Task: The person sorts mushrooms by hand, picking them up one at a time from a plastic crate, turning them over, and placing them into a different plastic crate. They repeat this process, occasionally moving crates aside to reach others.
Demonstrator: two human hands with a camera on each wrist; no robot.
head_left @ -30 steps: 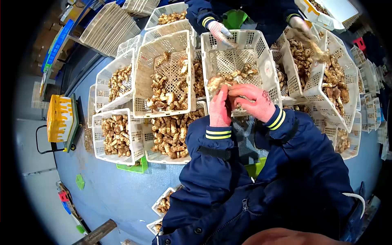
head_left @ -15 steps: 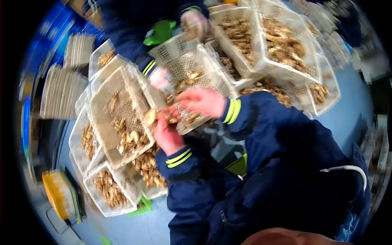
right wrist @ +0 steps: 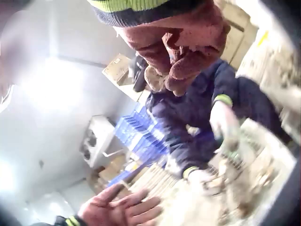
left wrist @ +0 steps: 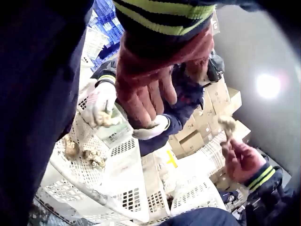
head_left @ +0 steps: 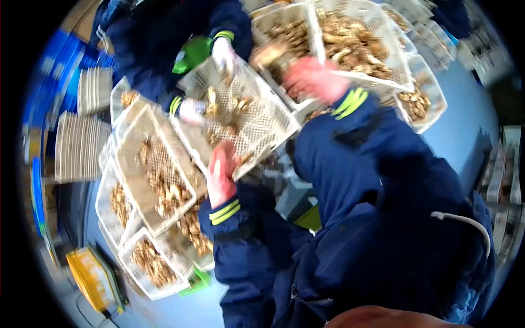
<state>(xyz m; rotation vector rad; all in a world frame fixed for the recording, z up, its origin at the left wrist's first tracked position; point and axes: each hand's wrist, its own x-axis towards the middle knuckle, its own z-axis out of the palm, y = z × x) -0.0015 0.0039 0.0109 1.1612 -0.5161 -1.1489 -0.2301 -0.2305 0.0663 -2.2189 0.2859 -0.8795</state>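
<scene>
In the head view my pink-gloved left hand (head_left: 220, 176) is over the near corner of a white mesh crate (head_left: 268, 143), holding nothing. Its fingers hang loosely extended in the left wrist view. My right hand (head_left: 316, 81), blurred, reaches out over the crates on the right. Between its thumb and fingers it pinches a mushroom (left wrist: 227, 125) by the stem, with the cap up in the left wrist view. Several brown mushrooms (head_left: 240, 104) lie in the middle crate, where another person's white-gloved hands (head_left: 192, 111) are at work.
Mushroom-filled crates stand on the right (head_left: 350, 41) and far right (head_left: 414, 104). A tilted crate (head_left: 128, 164) with mushrooms is on the left, above fuller ones. Stacked crates (head_left: 82, 145) and a yellow crate on a cart (head_left: 93, 276) stand farther left.
My hands, together around the mushroom before, have parted. The right hand has carried the mushroom right and away from me; the left stays near the middle crate. The head view has turned to the right.
</scene>
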